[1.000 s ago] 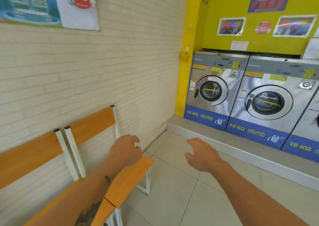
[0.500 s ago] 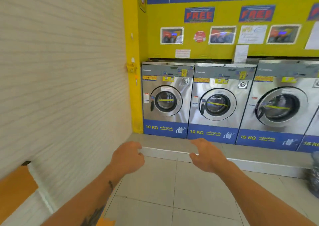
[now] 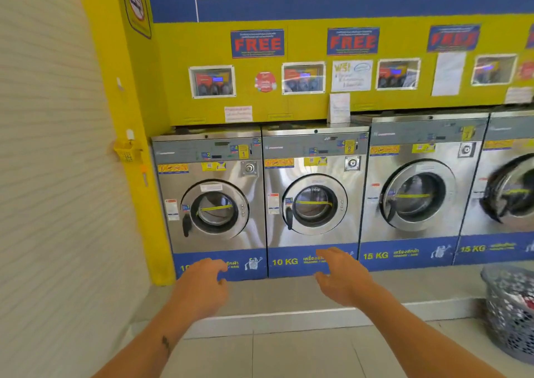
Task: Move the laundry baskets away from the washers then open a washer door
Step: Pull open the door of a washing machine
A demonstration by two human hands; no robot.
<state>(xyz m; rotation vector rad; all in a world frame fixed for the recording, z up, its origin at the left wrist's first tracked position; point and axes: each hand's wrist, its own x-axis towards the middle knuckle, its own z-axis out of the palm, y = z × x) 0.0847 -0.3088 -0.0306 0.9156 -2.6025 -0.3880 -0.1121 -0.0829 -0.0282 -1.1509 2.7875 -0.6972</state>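
Washers (image 3: 313,204) line yellow wall (image 3: 306,109) over tiled floor (image 3: 289,354) — left hand (image 3: 202,286), right hand (image 3: 342,279) loose, empty.

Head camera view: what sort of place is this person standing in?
Most likely a self-service laundromat: a row of steel front-loading washers lines the wall, load labels such as 10 KG on their fronts, and a grey laundry basket holding clothes stands on the floor at right.

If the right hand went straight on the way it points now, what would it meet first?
Most likely the blue 10 KG base panel of the second washer from the left, below its round door. Nothing shows between the right hand and it, though depth is hard to judge.
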